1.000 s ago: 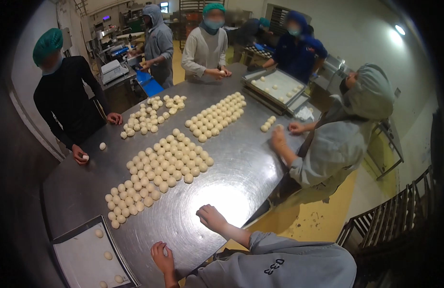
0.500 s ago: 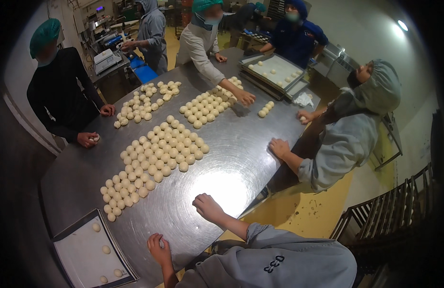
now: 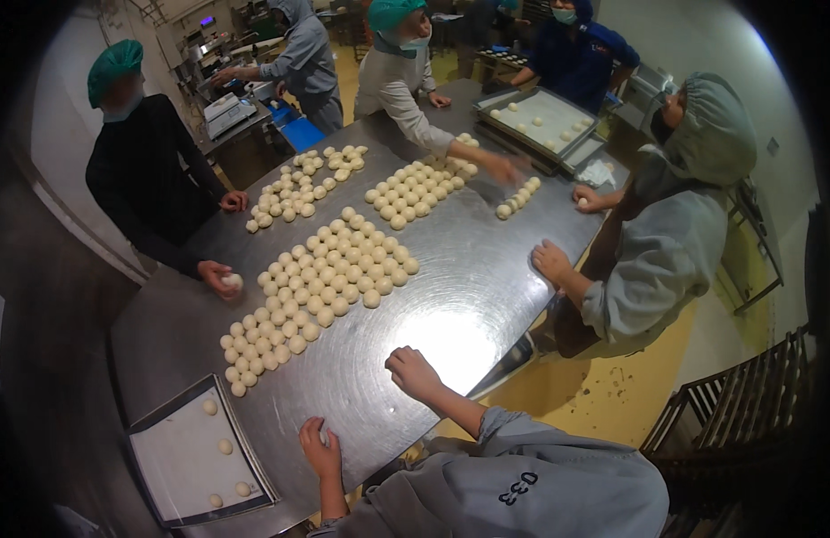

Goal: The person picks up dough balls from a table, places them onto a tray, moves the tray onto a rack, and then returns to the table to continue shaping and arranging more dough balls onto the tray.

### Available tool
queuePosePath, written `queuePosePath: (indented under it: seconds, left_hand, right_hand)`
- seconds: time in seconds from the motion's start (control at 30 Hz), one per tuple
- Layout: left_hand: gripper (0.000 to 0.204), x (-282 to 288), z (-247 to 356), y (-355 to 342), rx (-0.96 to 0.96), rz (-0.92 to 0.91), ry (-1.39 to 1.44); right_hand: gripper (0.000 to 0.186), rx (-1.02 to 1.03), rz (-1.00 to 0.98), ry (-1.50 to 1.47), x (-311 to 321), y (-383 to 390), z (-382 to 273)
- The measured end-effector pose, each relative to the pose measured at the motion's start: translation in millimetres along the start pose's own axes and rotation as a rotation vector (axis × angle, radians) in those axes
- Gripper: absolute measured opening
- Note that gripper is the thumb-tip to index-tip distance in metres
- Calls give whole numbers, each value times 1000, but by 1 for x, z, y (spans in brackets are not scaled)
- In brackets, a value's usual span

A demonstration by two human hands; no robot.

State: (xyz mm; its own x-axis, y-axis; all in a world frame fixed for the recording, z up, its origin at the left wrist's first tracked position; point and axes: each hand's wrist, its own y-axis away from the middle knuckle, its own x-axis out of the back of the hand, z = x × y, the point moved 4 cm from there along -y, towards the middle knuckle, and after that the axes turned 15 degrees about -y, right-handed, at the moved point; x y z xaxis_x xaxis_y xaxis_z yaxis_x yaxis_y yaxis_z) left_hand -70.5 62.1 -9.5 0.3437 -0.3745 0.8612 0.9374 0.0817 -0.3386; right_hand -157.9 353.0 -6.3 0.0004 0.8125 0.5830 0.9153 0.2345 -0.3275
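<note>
My left hand (image 3: 321,450) rests on the steel table (image 3: 379,421) near its front edge, fingers apart and slightly bent. Farther right, my right hand (image 3: 417,373) lies on the metal with loosely curled fingers. Neither shows anything held, though the undersides of both are hidden. Rows of round dough balls (image 3: 330,269) stand in a large block beyond my hands. Left of my left hand is a lined baking tray (image 3: 177,466) bearing several spaced dough balls (image 3: 225,446).
Across the table, a person in black holds a dough ball (image 3: 233,282). Another in white reaches over a second dough block (image 3: 415,193) toward a short row (image 3: 519,199). A person in grey at right grips a dough ball (image 3: 582,203). Stacked trays (image 3: 540,121) stand far right; a rack (image 3: 747,394) stands behind.
The view has shifted, moving the scene right in the picture. The black-clad person's hand has turned out, showing its dough ball. The white-sleeved hand has moved right. My hands stay on the table.
</note>
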Motion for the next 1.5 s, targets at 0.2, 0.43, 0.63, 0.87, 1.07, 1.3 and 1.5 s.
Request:
queuePosePath:
  seconds: [0.2,0.43,0.63,0.87,1.07,1.3,1.5]
  left_hand:
    - [46,24,6,0,58,-53,-79]
    - [42,18,-21,4,112,-185,-31]
    - [45,19,-44,0,297,-299,142]
    - [53,113,-89,12,411,-167,278]
    - [59,198,-222,23,584,222,172]
    - [59,202,-347,4,702,300,79]
    - [65,147,-376,-8,656,198,125]
  right_hand:
    - [21,39,134,13,3,-6,1]
    - [36,-39,158,79,-2,-6,-15]
    - [36,-140,177,180,-11,6,-13]
    - [30,-332,-204,279,-1,-32,9]
    - [27,-577,-334,389,10,-76,13]
    - [31,-235,-518,75,-174,-184,-193]
    - [36,52,-692,-127,-344,-225,-327]
